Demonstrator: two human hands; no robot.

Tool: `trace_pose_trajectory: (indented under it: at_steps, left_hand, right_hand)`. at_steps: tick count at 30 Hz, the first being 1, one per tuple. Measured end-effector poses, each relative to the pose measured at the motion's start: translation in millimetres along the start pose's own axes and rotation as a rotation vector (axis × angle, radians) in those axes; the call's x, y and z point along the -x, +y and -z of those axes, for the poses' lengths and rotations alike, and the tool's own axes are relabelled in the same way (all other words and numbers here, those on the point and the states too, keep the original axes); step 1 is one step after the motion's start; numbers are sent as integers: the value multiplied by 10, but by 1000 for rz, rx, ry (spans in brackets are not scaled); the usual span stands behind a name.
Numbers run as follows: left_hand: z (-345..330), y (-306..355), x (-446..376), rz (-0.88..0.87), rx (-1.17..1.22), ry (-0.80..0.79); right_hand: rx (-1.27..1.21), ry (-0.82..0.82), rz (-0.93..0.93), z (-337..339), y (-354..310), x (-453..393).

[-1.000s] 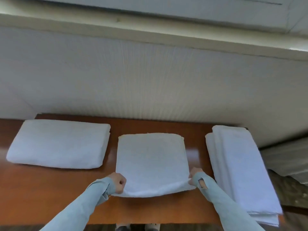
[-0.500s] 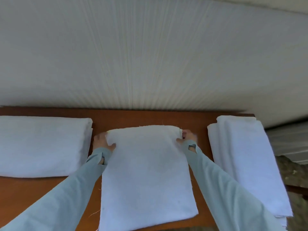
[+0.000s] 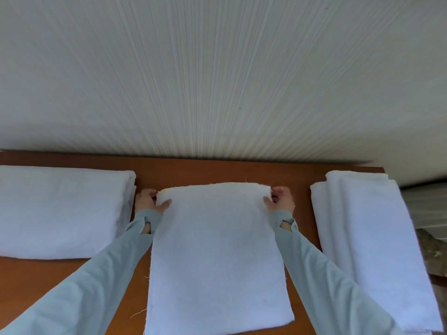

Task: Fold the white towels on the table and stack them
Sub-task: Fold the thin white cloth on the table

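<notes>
The head camera looks down on a brown wooden table [image 3: 198, 170] set against a ribbed white wall [image 3: 217, 81], with three lots of white towelling laid side by side. The middle towel [image 3: 217, 257] lies flat in the centre of the table, long way towards the person, its far edge doubled and showing a frayed cream hem. The left hand [image 3: 148, 200] pinches the far left corner, thumb on top of the cloth and fingers curled beneath it; the right hand [image 3: 280, 198] pinches the far right corner in the same way. Both arms wear pale blue sleeves [image 3: 321, 269] with thumb slits at the cuff. To the left, just beside the left hand, rests a thick folded towel [image 3: 63, 211]; to the right, a little apart from the right hand, lies a longer stack of folded towels [image 3: 367, 250] that reaches the table's right edge. The fold in hand looks close to finished, with the layers matched at the far edge. The risks from here are modest: if one corner is let go before the other, the top layer may slip askew and leave a crooked edge; loose threads along the sides could snag a finger; and a careless lift towards either neighbouring pile might drag its upper layers out of line.
</notes>
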State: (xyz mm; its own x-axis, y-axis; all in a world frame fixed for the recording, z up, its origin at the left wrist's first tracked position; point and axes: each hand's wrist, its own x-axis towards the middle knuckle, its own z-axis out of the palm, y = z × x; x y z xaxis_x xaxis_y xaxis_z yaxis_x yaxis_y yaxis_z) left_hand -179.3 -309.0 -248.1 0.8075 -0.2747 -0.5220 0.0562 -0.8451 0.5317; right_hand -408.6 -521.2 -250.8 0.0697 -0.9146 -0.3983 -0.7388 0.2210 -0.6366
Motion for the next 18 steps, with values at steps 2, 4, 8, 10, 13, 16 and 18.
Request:
trace_pose_trajectory:
  at_steps: [2,4,8,10,13,16,18]
  left_hand:
    - [-47,67,-2,45,-41,-76]
    - [-56,149,22,56,-120,-126]
    - [29,268,96,-47,-290,-174]
    - [141,317,148,-106,-288,-111]
    - [339,394,235,-193,-111,-32]
    - [521,461,268,-272,-77,14]
    - [598,478,265,-337,-110,28]
  right_hand:
    - [4,-79,-42,-18,-74,-32]
    - [100,-144,-48,-20,-131,-85]
    - [420,-165,187,36,-201,-131]
    - [408,-170,244,119,-203,-139]
    - [312,-170,220,339,-283,-96]
    - [436,-202,316,519,-394,-99]
    - [411,-221,381,576,-442,-92]
